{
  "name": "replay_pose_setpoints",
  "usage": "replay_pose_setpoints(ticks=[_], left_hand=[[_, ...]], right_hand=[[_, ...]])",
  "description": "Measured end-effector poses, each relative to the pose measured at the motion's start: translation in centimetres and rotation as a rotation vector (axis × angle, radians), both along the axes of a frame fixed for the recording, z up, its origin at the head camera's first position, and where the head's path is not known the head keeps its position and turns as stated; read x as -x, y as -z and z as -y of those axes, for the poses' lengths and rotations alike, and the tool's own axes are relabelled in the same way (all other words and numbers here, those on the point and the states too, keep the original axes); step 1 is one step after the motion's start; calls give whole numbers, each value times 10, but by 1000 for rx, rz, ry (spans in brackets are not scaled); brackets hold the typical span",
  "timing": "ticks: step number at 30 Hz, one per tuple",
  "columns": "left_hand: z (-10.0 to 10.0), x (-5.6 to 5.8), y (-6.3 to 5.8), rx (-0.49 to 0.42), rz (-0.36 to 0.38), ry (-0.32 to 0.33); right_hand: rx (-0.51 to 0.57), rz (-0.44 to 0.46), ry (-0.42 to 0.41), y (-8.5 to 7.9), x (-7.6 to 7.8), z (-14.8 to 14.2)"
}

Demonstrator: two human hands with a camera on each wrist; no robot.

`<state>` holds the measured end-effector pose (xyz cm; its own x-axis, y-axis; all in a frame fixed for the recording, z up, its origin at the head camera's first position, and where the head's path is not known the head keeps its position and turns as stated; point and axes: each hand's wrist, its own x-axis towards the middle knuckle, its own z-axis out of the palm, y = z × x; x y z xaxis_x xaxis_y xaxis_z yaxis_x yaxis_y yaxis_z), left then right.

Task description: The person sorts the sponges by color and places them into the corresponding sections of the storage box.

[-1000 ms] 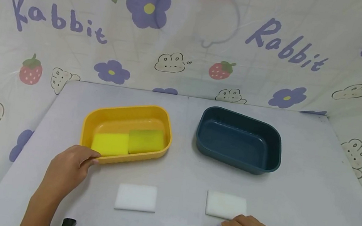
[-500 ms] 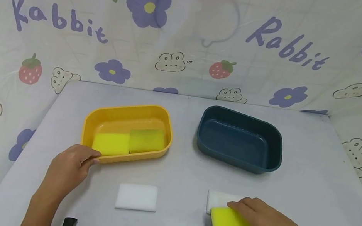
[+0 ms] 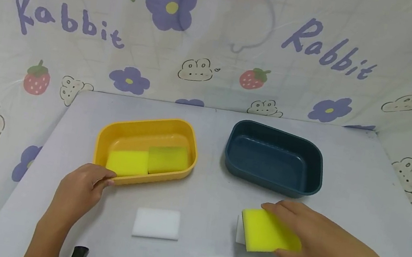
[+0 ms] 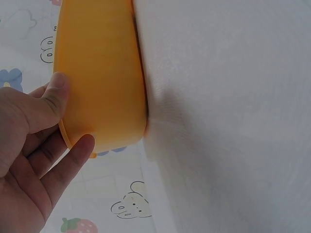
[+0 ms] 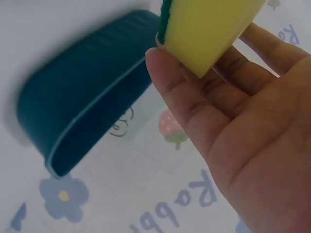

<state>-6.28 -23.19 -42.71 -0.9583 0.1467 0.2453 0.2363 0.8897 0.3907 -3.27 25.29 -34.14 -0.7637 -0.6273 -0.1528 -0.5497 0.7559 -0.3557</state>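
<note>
My right hand (image 3: 305, 236) grips a yellow sponge (image 3: 268, 232) above the table, over a white sponge (image 3: 241, 230) that it mostly hides. In the right wrist view, the held sponge (image 5: 209, 29) shows a dark green scouring layer along one side. At the left, my left hand (image 3: 81, 190) pinches the near left rim of a yellow basin (image 3: 146, 126). The left wrist view has the thumb on the basin's outer wall (image 4: 102, 73), fingers around the rim. Inside that basin lie two yellow sponges (image 3: 127, 162), side by side.
A dark blue basin (image 3: 271, 158) stands at the back right, just beyond the right hand. Two more white sponges (image 3: 157, 223) lie flat at the front of the table. Behind rises a printed cloth (image 3: 223, 42). A black object (image 3: 75, 256) shows beside the left forearm.
My right hand has lifted the yellow sponge from beside the front white sponge and carried it away from me, toward the blue basin. My left hand stays at the yellow basin's rim.
</note>
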Motion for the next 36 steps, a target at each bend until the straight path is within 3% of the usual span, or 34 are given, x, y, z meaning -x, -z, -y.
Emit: replay_pose_setpoints(ticks=[12,20,36], left_hand=[[0,0,1,-3,-16,0],[0,-1,1,-4,-12,6],[-1,-1,-3,-27,-11,1]], right_hand=[[-7,-31,-59,-20,31,11],[25,-44,-99,-24,54,22],[4,-14,-92,-28,96,54]])
